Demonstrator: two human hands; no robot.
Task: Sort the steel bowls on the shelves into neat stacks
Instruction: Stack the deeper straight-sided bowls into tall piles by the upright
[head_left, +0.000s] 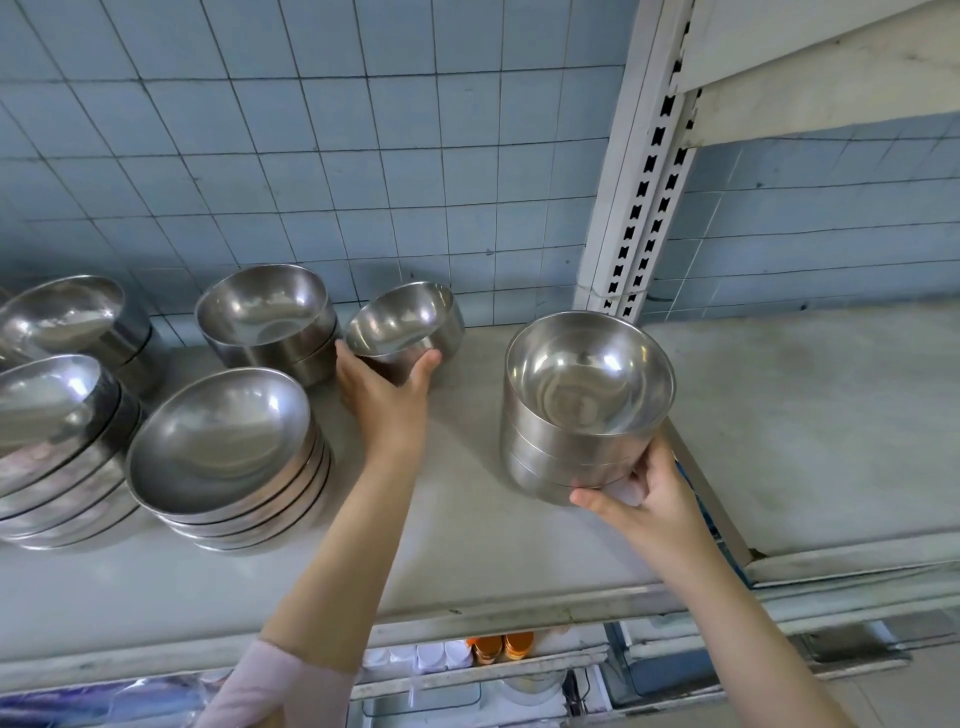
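Pale pink sleeve (270, 686) on L arm; R arm bare.

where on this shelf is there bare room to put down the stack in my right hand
Bare shelf lies right of the held stack, from the slotted upright to the front edge. A smaller patch sits between the left hand and that stack. The left end is crowded with wide bowl stacks.

No legible text, label, brand, number or sign anywhere in view. Steel bowls (587, 384): bare metal, no stamps readable. Shelf (467, 519) and slotted upright (639, 208): unmarked. Packages on the lower shelf (498, 647): too small and blurred to read any print.
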